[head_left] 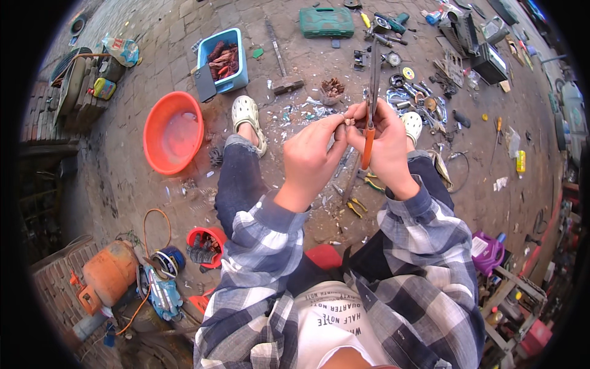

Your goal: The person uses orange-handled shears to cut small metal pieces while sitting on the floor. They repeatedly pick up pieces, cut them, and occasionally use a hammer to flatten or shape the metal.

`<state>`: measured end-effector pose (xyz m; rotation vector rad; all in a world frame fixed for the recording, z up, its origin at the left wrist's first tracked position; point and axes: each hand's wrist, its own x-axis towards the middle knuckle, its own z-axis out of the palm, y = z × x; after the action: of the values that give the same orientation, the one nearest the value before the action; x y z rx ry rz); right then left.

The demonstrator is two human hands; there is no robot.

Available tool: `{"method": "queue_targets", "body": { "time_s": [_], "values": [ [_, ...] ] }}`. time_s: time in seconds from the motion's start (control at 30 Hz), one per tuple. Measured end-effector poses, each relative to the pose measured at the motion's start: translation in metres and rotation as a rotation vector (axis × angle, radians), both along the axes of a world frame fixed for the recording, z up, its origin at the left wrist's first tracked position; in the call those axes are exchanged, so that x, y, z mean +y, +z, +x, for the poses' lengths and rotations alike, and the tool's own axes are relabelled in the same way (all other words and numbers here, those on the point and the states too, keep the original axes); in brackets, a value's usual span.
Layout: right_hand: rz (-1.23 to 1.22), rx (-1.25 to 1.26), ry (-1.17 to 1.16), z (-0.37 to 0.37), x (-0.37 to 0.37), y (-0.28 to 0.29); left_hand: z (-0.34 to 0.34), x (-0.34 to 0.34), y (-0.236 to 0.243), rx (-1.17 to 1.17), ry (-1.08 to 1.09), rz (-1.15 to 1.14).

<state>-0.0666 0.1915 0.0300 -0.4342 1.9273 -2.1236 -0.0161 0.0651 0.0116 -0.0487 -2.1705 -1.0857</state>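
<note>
One small coppery piece (pixel 349 122) pinched between fingertips of left hand (pixel 312 150) and right hand (pixel 386 138), right also carrying orange-handled shears (pixel 369 147). Likely step: working the piece; next move needs steady pinch.

Both hands are meeting over the floor between the shoes (pixel 246 117), a piece (pixel 349 122) sitting between the fingertips of the left hand (pixel 310 152) and the right hand (pixel 388 147); the latter is also holding a tool (pixel 369 146), its tip pointing away from the body. Pliers (pixel 355 208) are lying below, nearer the person. Scraps (pixel 332 88) are lying just beyond the hands. The basin (pixel 173 133) is sitting left of the left shoe, and the tub (pixel 242 61) is standing beyond it, containing bundles (pixel 224 60). Right of the tub, the hammer (pixel 288 87) is lying; the case (pixel 327 23) is resting beyond. The bucket (pixel 218 232) is standing by the left sleeve, the cylinder (pixel 110 272) farther left. Rightward, the screwdriver (pixel 498 125) is lying near the bottle (pixel 521 162).
</note>
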Motion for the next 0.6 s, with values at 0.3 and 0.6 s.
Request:
{"method": "queue_targets", "body": {
  "time_s": [0.3,0.6],
  "values": [
    [-0.085,-0.207,0.069,-0.005,0.007,0.006,0.003,0.005,0.004,-0.281,-0.208,0.839],
    [-0.151,-0.245,0.101,-0.01,0.011,0.008,0.0,-0.001,0.012,-0.333,-0.275,0.839]
  ]
}}
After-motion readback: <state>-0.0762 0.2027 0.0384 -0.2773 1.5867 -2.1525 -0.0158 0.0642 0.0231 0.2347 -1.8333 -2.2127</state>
